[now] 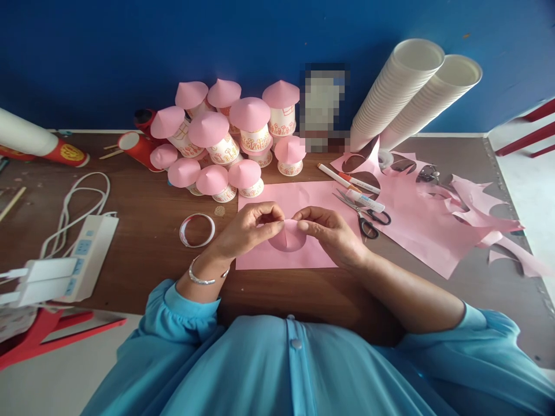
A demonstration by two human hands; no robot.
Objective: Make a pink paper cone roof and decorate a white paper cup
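Left hand (255, 231) and right hand (328, 231), both mine, are pinching a pink paper round (291, 240) by its far edge, over the pink sheet (255, 257); uneven tugging would be risking a crease.

Fingertips (277, 229) hide parts of the pink paper piece (289, 238), and pixelation obscures an object (321, 107) by the wall (260, 40).

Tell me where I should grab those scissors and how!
Best by the black handle loops, probably, coming from the near right side: the scissors lie flat with the loops toward you, while the pointed metal blades aim away, to the left.
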